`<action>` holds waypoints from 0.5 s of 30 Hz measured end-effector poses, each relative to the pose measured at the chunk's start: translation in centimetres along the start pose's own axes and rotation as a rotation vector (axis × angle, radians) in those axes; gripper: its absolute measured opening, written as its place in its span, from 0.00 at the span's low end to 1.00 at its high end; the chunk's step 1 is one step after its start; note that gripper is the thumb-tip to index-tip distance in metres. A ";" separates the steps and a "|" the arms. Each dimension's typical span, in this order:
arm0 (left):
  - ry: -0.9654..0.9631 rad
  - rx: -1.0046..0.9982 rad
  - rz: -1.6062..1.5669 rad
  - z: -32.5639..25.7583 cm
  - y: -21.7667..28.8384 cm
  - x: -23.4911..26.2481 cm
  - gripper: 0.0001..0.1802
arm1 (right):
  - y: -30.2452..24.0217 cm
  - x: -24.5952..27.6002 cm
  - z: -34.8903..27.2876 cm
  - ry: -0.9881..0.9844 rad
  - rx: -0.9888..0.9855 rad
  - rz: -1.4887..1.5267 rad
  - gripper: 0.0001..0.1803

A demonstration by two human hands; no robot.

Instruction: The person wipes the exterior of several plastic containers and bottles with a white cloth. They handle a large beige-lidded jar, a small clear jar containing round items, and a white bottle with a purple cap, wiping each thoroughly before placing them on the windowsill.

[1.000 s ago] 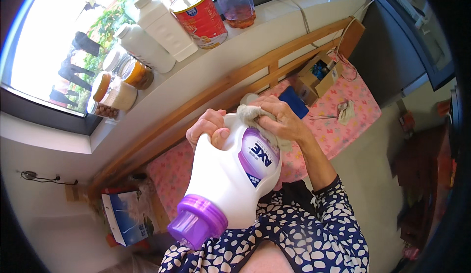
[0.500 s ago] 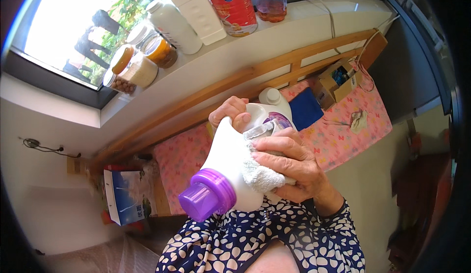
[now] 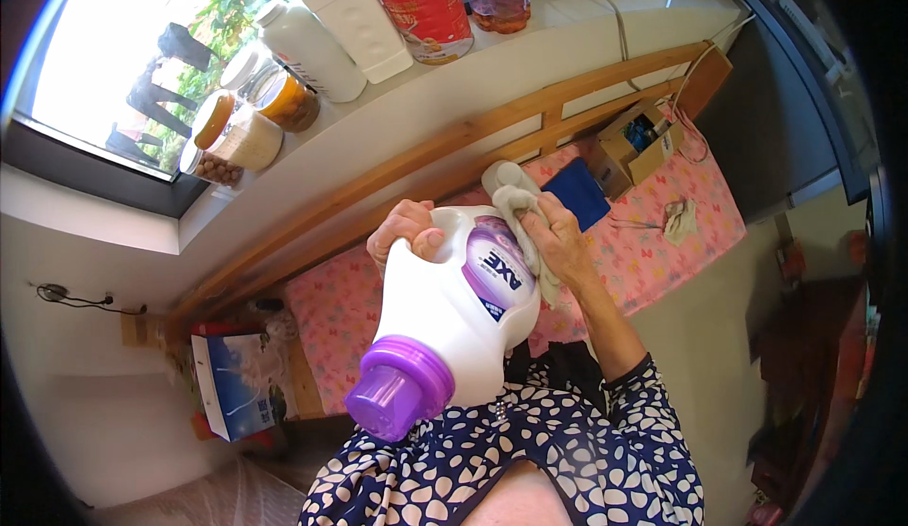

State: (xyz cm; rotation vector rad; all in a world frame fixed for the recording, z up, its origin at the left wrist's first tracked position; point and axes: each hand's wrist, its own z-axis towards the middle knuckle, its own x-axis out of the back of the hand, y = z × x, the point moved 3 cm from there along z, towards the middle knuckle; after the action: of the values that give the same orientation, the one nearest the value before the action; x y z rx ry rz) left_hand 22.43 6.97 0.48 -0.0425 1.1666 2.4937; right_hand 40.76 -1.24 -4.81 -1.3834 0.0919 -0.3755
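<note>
A white detergent bottle (image 3: 430, 308) with a purple cap (image 3: 402, 386) and a purple label hangs tilted in front of my chest, its cap toward me. My left hand (image 3: 405, 233) is wrapped round the bottle's handle. In my right hand (image 3: 560, 242) is a pale cloth (image 3: 522, 214), pressed against the label side near the bottle's base. The fingers of that hand are closed on the cloth, and part of it dangles below them. Behind the bottle's base stands another white container (image 3: 503, 174), partly hidden.
A pink patterned cloth (image 3: 653, 275) covers the surface below. On it lie a blue flat item (image 3: 577, 193), an open cardboard box (image 3: 629, 152) and a crumpled glove-like cloth (image 3: 679, 221). Jars, white bottles and a red can (image 3: 424, 10) line the windowsill. A blue-white carton (image 3: 232, 389) stands left.
My right hand has moved with the cloth from the bottle's middle up to its base end, uncovering the label. The bottle has turned slightly, its label now facing up.
</note>
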 end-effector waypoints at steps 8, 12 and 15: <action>0.110 0.087 0.203 -0.7 1.4 0.5 0.07 | 0.3 -1.3 -2.7 0.203 -0.234 0.275 0.20; 0.143 0.137 0.415 -1.6 3.3 0.2 0.07 | -3.5 -1.4 -4.7 0.277 -0.067 0.250 0.24; 0.167 0.188 0.466 -2.0 3.6 0.7 0.06 | -5.9 -2.3 -6.7 0.419 0.298 -0.061 0.25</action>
State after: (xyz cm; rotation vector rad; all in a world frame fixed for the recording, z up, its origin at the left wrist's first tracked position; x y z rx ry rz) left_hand 20.26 3.61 1.74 0.0834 1.6353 2.8013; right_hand 35.53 -7.64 -0.79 -1.0002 0.3257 -0.6980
